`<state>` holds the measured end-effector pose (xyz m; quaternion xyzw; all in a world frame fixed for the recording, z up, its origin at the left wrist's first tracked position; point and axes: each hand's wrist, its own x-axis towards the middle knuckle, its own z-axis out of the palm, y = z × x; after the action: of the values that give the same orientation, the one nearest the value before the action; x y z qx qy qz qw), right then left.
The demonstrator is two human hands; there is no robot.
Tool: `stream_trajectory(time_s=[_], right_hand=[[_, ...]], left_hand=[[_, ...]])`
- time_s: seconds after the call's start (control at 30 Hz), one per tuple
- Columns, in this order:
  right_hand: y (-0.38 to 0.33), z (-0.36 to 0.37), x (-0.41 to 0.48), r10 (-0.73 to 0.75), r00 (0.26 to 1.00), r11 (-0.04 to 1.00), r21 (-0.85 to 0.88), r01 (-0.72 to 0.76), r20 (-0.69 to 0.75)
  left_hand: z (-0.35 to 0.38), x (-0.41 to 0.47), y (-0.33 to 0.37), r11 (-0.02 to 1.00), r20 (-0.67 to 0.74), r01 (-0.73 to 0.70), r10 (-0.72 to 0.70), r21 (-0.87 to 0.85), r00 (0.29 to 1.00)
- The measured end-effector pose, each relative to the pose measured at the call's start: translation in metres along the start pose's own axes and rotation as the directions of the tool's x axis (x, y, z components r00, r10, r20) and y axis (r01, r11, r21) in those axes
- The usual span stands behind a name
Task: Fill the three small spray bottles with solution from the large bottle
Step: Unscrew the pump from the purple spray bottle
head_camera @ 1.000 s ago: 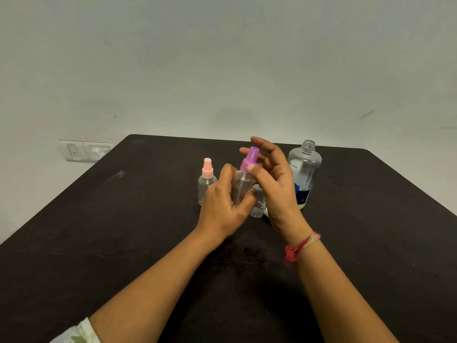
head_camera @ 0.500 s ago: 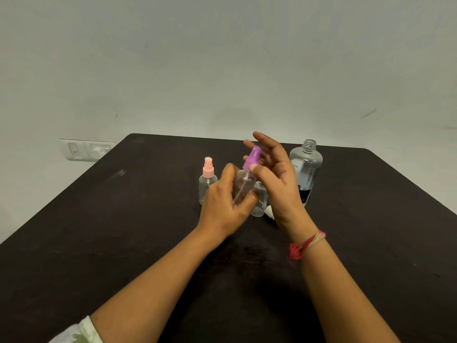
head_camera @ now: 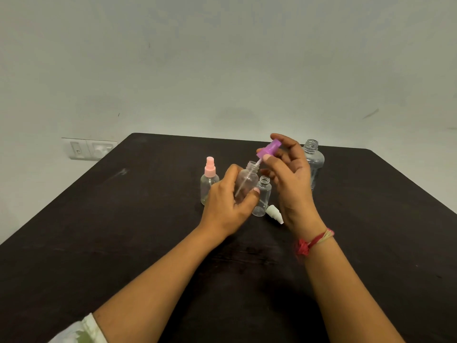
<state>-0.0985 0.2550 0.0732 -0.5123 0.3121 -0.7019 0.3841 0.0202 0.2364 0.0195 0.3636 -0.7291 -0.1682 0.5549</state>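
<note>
Above the table [head_camera: 123,231], left hand [head_camera: 226,206] round a small bottle [head_camera: 247,179], right hand [head_camera: 294,184] pinching the purple sprayer [head_camera: 269,150] over its neck.

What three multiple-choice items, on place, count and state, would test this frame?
1. The white spray head lies: A) on the table beside the open small bottle; B) atop a bottle; C) in a hand.
2. Small bottles capped: A) none; B) one; C) three.
3. The purple spray head is: A) screwed tight; B) lifted, tube inside the neck; C) on the table.
Key: A, it rests on the table; B, only the pink-capped bottle; B, the right hand pinches it above the held bottle, gripped by the left hand.
</note>
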Motion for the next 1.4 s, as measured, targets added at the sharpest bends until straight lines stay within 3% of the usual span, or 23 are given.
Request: stream_trajectory(time_s=[0.17,0.33,0.47,0.63,0.8,0.9,1.1,1.4], right_hand=[[-0.005,-0.007,0.005,-0.024,0.985,0.999,0.039,0.031,-0.173],[-0.006,-0.007,0.004,-0.113,0.962,0.993,-0.016,0.113,-0.249],[-0.004,-0.007,0.002,-0.195,0.945,0.976,-0.143,0.161,-0.264],[-0.002,-0.007,0.002,-0.185,0.967,0.957,-0.256,0.136,-0.177],[-0.009,-0.009,0.001,-0.358,0.881,0.915,-0.305,0.264,-0.31],[-0.01,-0.013,0.004,-0.355,0.855,0.915,-0.331,0.233,-0.379],[-0.003,-0.017,0.005,-0.319,0.927,0.827,-0.536,0.169,-0.199],[0.003,-0.02,0.005,-0.275,0.958,0.71,-0.688,0.15,-0.076]], left_hand=[[0.0,0.0,-0.001,1.0,-0.01,0.007,-0.007,0.011,1.0],[-0.001,0.001,-0.002,1.0,-0.01,0.006,-0.006,0.015,1.0],[0.0,0.001,-0.004,0.999,-0.019,0.011,-0.01,0.05,1.0],[-0.001,0.003,-0.005,1.0,-0.027,0.021,-0.021,-0.001,0.999],[-0.003,0.002,-0.005,0.998,-0.024,0.009,-0.008,0.06,1.0],[-0.004,0.003,-0.004,0.997,-0.037,0.012,-0.01,0.07,0.999],[-0.017,0.015,-0.006,0.998,-0.029,0.034,-0.032,0.057,0.999],[-0.039,0.02,-0.002,0.948,0.191,0.249,-0.287,0.199,0.939]])
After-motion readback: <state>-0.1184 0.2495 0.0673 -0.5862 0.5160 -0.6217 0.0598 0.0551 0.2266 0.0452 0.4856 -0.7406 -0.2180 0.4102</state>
